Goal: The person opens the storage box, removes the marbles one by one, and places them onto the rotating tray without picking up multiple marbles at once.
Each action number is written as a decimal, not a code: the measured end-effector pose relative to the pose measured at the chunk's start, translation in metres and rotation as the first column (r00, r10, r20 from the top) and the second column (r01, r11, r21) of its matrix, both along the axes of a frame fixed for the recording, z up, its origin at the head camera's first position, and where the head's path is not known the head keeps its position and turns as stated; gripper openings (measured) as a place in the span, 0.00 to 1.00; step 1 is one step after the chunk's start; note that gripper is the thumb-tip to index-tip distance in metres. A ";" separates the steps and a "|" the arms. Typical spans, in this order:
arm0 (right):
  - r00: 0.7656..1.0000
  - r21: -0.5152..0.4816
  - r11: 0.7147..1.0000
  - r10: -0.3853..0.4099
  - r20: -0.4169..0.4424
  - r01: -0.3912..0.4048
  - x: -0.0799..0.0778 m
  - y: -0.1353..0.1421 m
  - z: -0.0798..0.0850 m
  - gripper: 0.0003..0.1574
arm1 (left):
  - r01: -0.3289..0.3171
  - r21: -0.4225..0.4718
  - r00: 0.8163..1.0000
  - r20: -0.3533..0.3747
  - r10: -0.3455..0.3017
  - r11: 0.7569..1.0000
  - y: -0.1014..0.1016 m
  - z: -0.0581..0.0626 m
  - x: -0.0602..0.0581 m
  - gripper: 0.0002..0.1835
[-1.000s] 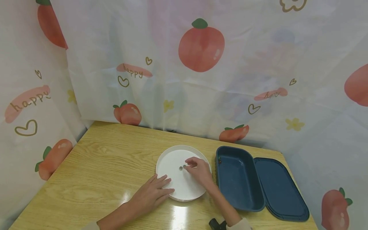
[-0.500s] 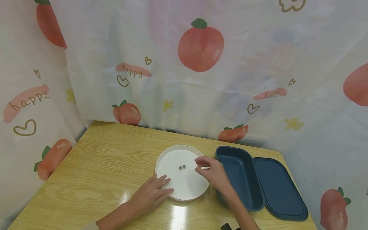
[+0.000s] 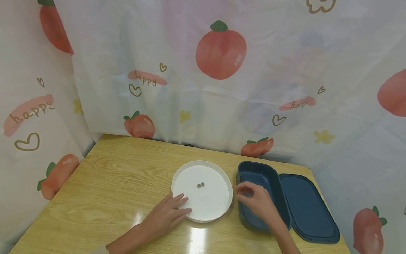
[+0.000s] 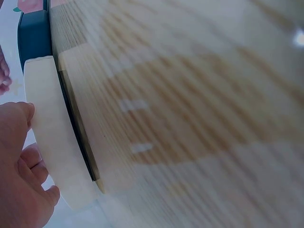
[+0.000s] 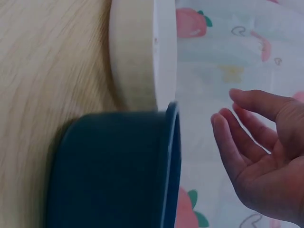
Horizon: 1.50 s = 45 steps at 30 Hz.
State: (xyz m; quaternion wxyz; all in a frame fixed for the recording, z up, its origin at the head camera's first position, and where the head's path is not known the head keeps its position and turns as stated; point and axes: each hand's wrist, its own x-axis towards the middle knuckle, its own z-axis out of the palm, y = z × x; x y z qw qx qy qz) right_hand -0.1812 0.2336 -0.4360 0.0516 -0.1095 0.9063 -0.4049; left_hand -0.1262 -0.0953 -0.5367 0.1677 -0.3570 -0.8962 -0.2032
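Note:
Two small grey round pieces (image 3: 201,185) lie side by side on a shallow white round tray (image 3: 210,208). My left hand (image 3: 168,213) rests on the tray's near left rim with fingers spread; the left wrist view shows its fingertips (image 4: 53,194) along the tray's side. Above the left part of a deep blue box (image 3: 279,215) hovers my right hand (image 3: 258,203), its fingers loosely bent. In the right wrist view, thumb and fingers of the right hand (image 5: 261,147) stand apart, with nothing visible between them. A few tiny red and green bits (image 3: 241,177) sit against the box's left inner wall.
A blue lid (image 3: 312,208) lies to the right of the box on the wood-grain table (image 3: 127,176). Behind and at the sides hangs a white cloth (image 3: 177,46) printed with peaches. The tray and the box stand close together.
My right hand has let go of one grey piece beside the other and moved right, from over the tray to over the blue box. The left hand has stayed on the rim.

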 end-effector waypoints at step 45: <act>0.919 0.053 0.950 0.281 0.276 -0.307 -0.012 0.048 -0.052 0.09 | -0.006 0.004 1.000 -0.010 0.006 1.000 0.001 0.002 0.000 0.12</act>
